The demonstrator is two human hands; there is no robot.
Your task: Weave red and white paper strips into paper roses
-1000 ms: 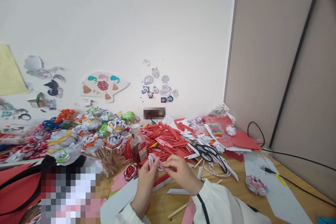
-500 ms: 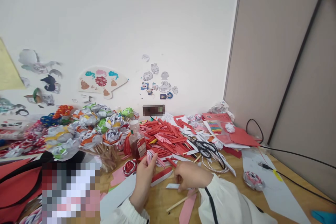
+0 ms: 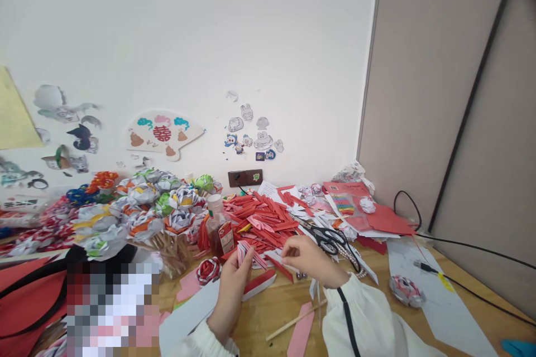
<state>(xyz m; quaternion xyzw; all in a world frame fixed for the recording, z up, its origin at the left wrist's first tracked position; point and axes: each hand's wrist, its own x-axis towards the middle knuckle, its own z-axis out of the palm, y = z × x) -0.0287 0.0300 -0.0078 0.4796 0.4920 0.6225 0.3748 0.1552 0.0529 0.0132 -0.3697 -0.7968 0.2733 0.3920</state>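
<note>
My left hand is closed around a small stack of folded pink-and-white striped paper strips, held upright between thumb and fingers. To its right, my right hand hovers by the near edge of a heap of red folded paper strips. Its fingers are curled together in a pinch; whatever is between them is too small to make out. Just below those fingertips lies a red-and-white strip. A rolled red-and-white paper flower rests left of my left hand. Near my right wrist are two small shiny balls.
Black scissors and a pearl string lie beyond my right hand. A bottle stands behind my left. Paper flowers on sticks crowd the left. A wooden stick crosses a pink strip. A black cable runs at right.
My right hand has risen away from the tabletop and moved slightly right, and the white strip under it has shifted. My left hand still holds the striped strips, a little farther right.
</note>
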